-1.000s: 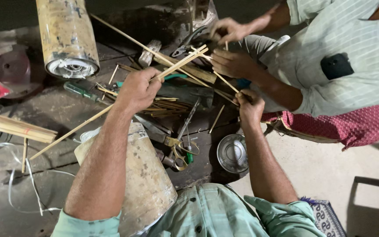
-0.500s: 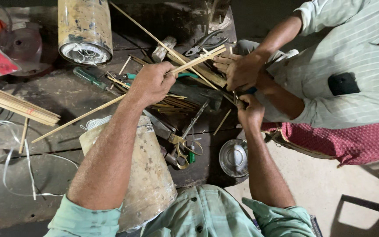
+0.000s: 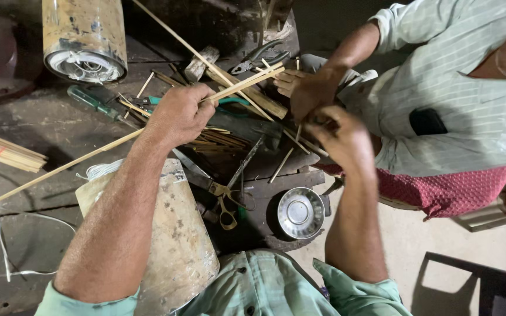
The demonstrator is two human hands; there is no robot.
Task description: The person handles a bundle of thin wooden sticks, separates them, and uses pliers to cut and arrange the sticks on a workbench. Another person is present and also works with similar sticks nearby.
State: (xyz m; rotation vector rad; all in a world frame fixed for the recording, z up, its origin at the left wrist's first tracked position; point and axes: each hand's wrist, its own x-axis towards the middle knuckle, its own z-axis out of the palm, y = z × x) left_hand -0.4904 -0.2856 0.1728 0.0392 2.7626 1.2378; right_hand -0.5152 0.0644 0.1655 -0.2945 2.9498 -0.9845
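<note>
Your left hand [image 3: 180,114] has its fingers curled tight around a bundle of thin bamboo sticks [image 3: 238,86], which runs out past the knuckles toward the co-worker's hand [image 3: 306,90]. Your right hand [image 3: 344,137], just beside that hand, has fingers bent, though what they pinch is blurred. Scissors [image 3: 224,196] lie on the desk [image 3: 42,123] below the sticks.

Dented yellow metal cylinder [image 3: 83,38], lying at the bench's far left, its open end showing coiled white wire. Second worn cylinder [image 3: 174,246] near the front edge. Brass-handled scissors [image 3: 221,196] beside a small round steel bowl [image 3: 301,212]. Green-handled screwdriver [image 3: 93,100]. Bundle of pale split sticks [image 3: 4,151] at far left. Dark pliers [image 3: 260,57] at the back.
</note>
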